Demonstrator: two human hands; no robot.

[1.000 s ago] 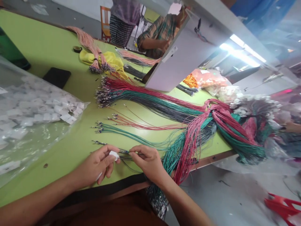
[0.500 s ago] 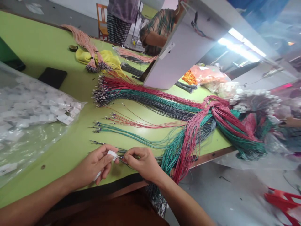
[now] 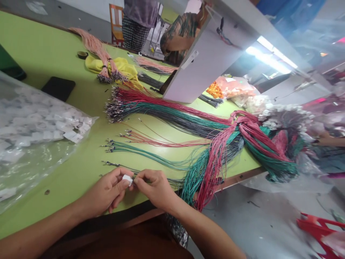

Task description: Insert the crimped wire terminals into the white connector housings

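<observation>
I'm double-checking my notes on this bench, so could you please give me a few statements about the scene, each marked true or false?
1. The left hand holds a white connector. True.
2. Part of the pink wires lies on the yellow cloth. True.
3. The right hand lies flat on the yellow cloth. False: its fingers are pinched together beside the white connector.
4. The clear bag is to the right of both hands. False: it lies to the left of them.
5. The loose green wires are spread between the loose red wires and the loose dark wires. True.
</observation>
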